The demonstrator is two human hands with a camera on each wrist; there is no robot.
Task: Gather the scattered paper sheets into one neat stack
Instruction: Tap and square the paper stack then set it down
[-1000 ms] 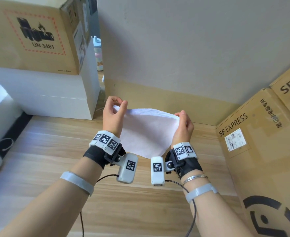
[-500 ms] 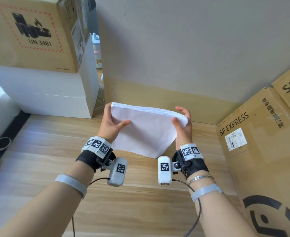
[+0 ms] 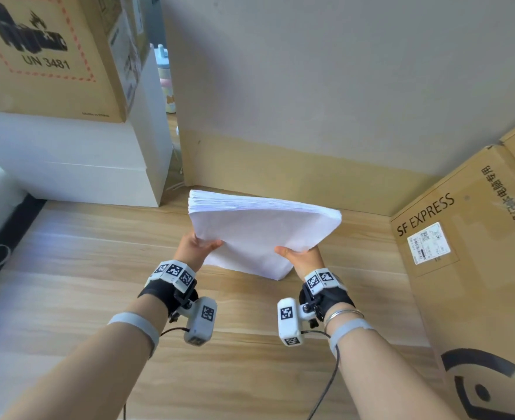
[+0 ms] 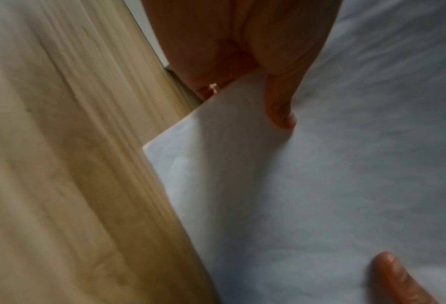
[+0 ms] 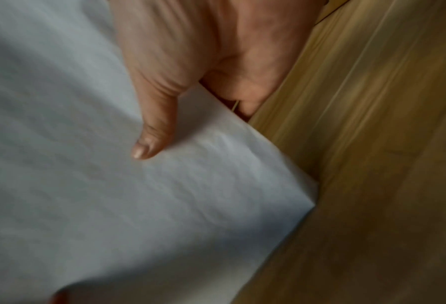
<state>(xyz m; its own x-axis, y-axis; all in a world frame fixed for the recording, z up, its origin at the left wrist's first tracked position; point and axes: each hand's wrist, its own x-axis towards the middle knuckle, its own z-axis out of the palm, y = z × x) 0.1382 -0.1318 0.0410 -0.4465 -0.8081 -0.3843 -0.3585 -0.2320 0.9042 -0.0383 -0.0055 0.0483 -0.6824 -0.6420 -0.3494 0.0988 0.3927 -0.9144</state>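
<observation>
A thick stack of white paper sheets point(image 3: 259, 234) is held above the wooden table point(image 3: 77, 286), tilted with its far edge raised. My left hand point(image 3: 197, 251) grips its near-left edge, thumb on top and fingers underneath. My right hand point(image 3: 300, 257) grips the near-right edge the same way. In the left wrist view the left thumb point(image 4: 281, 102) lies on the top sheet of the paper stack point(image 4: 320, 185). The right wrist view shows the right thumb point(image 5: 151, 131) pressing on the paper stack point(image 5: 112, 185), with fingers under its edge.
A brown SF EXPRESS carton point(image 3: 474, 268) stands at the right. White boxes point(image 3: 68, 165) with a brown UN 3481 carton point(image 3: 47, 56) on top fill the back left. A grey wall point(image 3: 326, 86) rises right behind the stack.
Both hands slid from the stack's upper corners down to its near edge. The stack has tipped from nearly upright toward flat and moved away from me toward the wall.
</observation>
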